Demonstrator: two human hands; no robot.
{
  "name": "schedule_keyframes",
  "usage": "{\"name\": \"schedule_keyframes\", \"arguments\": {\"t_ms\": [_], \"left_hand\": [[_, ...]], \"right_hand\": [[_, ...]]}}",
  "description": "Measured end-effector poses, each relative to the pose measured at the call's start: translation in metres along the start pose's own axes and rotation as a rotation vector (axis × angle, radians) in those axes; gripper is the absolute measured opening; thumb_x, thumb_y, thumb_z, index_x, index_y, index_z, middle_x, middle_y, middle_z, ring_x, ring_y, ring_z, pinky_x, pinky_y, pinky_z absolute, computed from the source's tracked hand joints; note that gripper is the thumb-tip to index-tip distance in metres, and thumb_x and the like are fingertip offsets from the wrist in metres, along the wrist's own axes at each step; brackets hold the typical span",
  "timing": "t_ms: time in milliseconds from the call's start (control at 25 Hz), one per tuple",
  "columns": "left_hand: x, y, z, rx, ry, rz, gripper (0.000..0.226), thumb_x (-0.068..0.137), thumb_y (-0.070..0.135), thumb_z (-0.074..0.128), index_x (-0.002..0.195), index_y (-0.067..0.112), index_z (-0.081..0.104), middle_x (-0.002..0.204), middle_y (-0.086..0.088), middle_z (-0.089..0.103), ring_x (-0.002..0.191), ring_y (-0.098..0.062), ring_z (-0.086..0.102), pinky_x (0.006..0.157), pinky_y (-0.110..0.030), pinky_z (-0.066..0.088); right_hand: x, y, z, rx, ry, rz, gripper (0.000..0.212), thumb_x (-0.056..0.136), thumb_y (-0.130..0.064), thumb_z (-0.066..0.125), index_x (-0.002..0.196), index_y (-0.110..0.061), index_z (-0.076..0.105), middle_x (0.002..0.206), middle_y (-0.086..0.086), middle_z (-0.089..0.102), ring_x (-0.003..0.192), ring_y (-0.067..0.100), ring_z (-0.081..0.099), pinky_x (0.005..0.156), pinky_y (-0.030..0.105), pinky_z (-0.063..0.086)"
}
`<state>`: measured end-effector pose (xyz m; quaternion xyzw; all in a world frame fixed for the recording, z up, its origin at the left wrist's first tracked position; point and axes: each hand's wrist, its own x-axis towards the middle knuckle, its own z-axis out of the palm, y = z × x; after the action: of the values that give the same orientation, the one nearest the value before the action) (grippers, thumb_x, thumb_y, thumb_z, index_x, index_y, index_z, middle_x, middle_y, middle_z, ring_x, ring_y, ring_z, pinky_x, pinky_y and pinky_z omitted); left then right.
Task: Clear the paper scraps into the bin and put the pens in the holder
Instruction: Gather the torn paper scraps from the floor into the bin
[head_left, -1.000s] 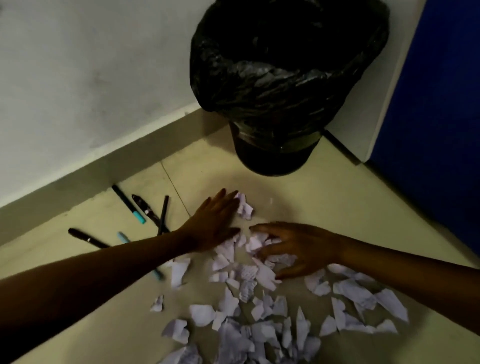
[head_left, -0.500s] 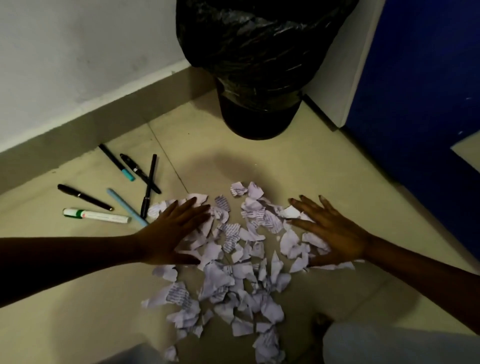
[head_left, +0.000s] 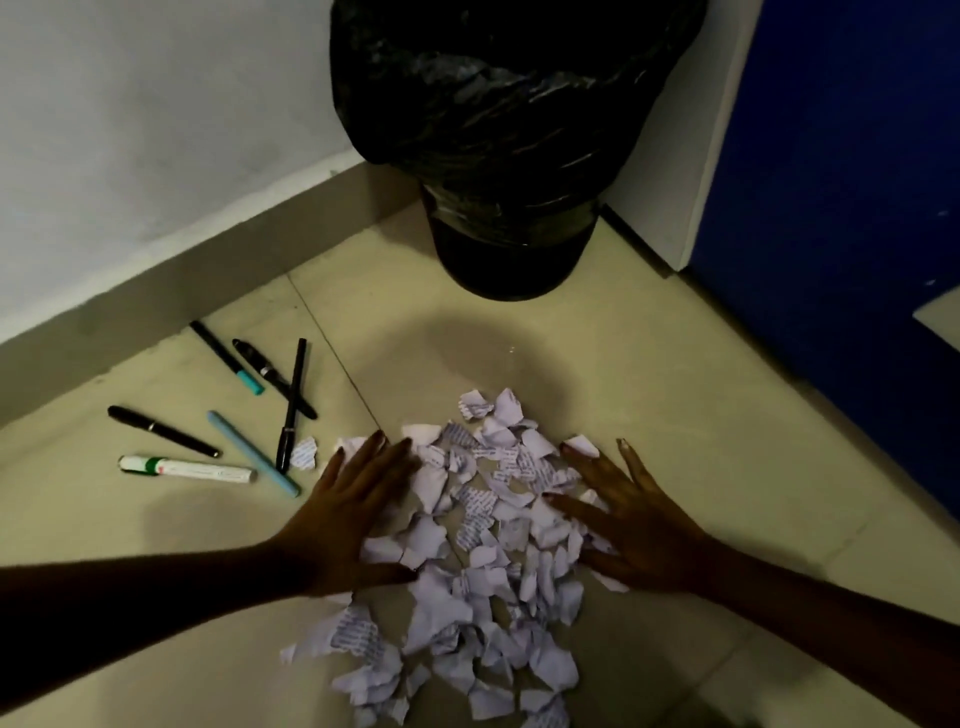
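Observation:
A heap of torn white paper scraps (head_left: 483, 545) lies on the tiled floor between my two hands. My left hand (head_left: 348, 514) rests flat on the pile's left edge, fingers spread. On the right edge my right hand (head_left: 631, 525) lies flat with fingers apart. Neither hand grips anything. A bin lined with a black bag (head_left: 511, 135) stands in the corner beyond the pile. Several pens (head_left: 270, 379) and a white marker (head_left: 187, 468) lie scattered on the floor to the left. No pen holder is in view.
A white wall with a grey skirting (head_left: 156, 280) runs along the left. A blue door or panel (head_left: 841, 208) stands on the right. One loose scrap (head_left: 304, 453) lies by the pens.
Both hands have slid inward and pushed the scraps into a tighter heap. The view has shifted slightly, with the bin now closer overhead.

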<state>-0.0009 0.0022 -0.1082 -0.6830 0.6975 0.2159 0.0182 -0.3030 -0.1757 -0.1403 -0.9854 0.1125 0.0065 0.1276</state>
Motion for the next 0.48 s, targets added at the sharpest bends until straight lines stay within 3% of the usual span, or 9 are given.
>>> {"name": "schedule_keyframes", "arguments": {"t_ms": [120, 240, 360, 480], "left_hand": [[0.012, 0.005, 0.013, -0.106, 0.122, -0.071, 0.096, 0.068, 0.085, 0.031, 0.141, 0.034, -0.005, 0.153, -0.001, 0.006, 0.139, -0.012, -0.017, 0.110, -0.060, 0.002], [0.017, 0.030, 0.009, -0.304, 0.235, -0.163, 0.087, 0.070, 0.082, 0.031, 0.138, 0.028, 0.018, 0.151, -0.004, 0.021, 0.140, -0.020, 0.008, 0.111, -0.061, 0.015], [0.022, 0.034, -0.013, -0.387, 0.366, -0.212, 0.077, 0.074, 0.074, 0.040, 0.131, 0.022, 0.030, 0.146, -0.012, 0.032, 0.131, -0.026, 0.035, 0.106, -0.049, 0.035], [0.026, 0.017, -0.022, -0.297, 0.387, -0.254, 0.081, 0.077, 0.073, 0.036, 0.134, 0.017, 0.026, 0.146, -0.016, 0.032, 0.130, -0.025, 0.033, 0.105, -0.044, 0.031]], "right_hand": [[0.041, -0.011, 0.006, 0.118, 0.119, 0.054, 0.059, 0.090, -0.059, 0.027, 0.142, -0.033, 0.020, 0.152, 0.010, 0.012, 0.141, 0.031, 0.006, 0.104, 0.066, 0.006], [0.077, -0.023, 0.008, 0.221, 0.211, 0.044, 0.056, 0.090, -0.060, 0.025, 0.137, -0.030, 0.031, 0.150, 0.007, 0.014, 0.140, 0.032, 0.008, 0.105, 0.064, 0.005], [0.125, -0.012, -0.010, 0.237, 0.322, -0.017, 0.052, 0.089, -0.057, 0.032, 0.127, -0.025, 0.045, 0.145, 0.014, 0.032, 0.136, 0.035, 0.022, 0.108, 0.058, 0.019], [0.178, -0.004, -0.024, 0.301, 0.307, -0.042, 0.050, 0.085, -0.049, 0.043, 0.121, -0.016, 0.054, 0.134, 0.020, 0.049, 0.125, 0.036, 0.042, 0.100, 0.053, 0.040]]}}
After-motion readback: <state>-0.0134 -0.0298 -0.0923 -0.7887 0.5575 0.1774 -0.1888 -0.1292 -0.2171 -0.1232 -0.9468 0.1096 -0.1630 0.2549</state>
